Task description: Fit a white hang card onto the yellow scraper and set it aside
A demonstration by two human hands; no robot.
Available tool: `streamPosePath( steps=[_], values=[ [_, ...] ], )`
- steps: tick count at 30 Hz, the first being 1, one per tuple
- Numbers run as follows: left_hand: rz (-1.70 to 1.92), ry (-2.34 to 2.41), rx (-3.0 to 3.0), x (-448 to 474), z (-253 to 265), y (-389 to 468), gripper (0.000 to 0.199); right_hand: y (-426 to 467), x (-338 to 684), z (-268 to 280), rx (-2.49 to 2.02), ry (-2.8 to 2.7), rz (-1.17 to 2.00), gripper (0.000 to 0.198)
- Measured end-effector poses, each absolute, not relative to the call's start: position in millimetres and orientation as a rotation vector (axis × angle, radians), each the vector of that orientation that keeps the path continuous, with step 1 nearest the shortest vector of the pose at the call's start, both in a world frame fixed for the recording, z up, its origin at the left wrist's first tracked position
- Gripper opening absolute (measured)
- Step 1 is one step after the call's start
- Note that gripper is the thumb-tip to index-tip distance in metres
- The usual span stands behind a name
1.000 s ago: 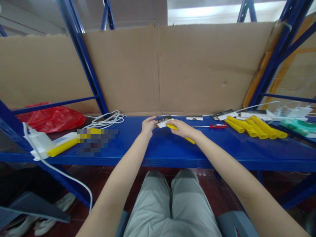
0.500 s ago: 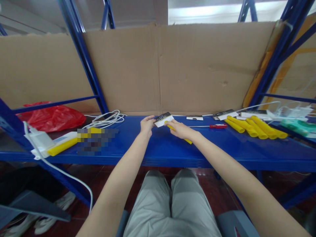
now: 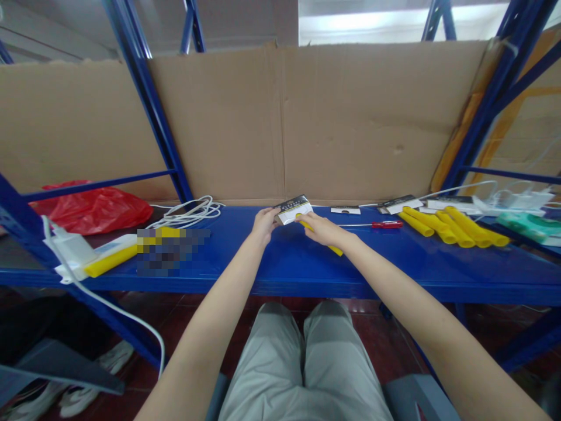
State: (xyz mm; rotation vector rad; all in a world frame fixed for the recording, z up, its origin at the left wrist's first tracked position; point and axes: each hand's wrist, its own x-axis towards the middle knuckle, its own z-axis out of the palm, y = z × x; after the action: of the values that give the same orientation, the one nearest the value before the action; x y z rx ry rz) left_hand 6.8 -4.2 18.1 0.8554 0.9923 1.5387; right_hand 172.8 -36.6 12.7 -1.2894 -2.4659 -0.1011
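Above the middle of the blue shelf, my left hand is closed around the left end of a small black-and-white cardboard packet. My right hand grips a thin yellow rod-like piece; one end shows by the packet's lower right edge and the other sticks out below the palm. Whether the piece touches the packet is hard to see. Just right of my right hand lies a screwdriver with a red handle and long metal shaft.
Several yellow tubes lie at the right, with black-and-white packets behind them. A flat white card rests near the cardboard wall. On the left are a red plastic bag, coiled white cable and a power strip.
The packet has moved slightly right and up and is turned a little, with my left hand following. My right hand has shifted slightly right with the yellow piece.
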Motion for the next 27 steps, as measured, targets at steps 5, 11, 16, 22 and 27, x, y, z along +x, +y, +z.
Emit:
streamPosePath(
  steps=[5, 11, 16, 22, 27],
  values=[
    [1.548, 1.065, 0.836, 9, 22, -11, 0.034, -36, 174, 11, -1.297, -2.458, -0.095, 0.049],
    [1.548, 1.097, 0.845, 9, 23, -14, 0.044, -34, 174, 11, -1.286, -2.471, -0.081, 0.055],
    [1.525, 1.105, 0.848, 8, 19, -9, 0.044, -38, 174, 17, -1.377, -2.479, -0.084, 0.055],
    [1.463, 1.156, 0.861, 10, 18, -8, 0.041, -40, 176, 20, -1.374, -2.483, -0.060, 0.055],
    [1.409, 1.185, 0.952, 8, 18, -9, 0.031, -41, 177, 20, -1.378, -2.454, -0.049, 0.054]
  ],
)
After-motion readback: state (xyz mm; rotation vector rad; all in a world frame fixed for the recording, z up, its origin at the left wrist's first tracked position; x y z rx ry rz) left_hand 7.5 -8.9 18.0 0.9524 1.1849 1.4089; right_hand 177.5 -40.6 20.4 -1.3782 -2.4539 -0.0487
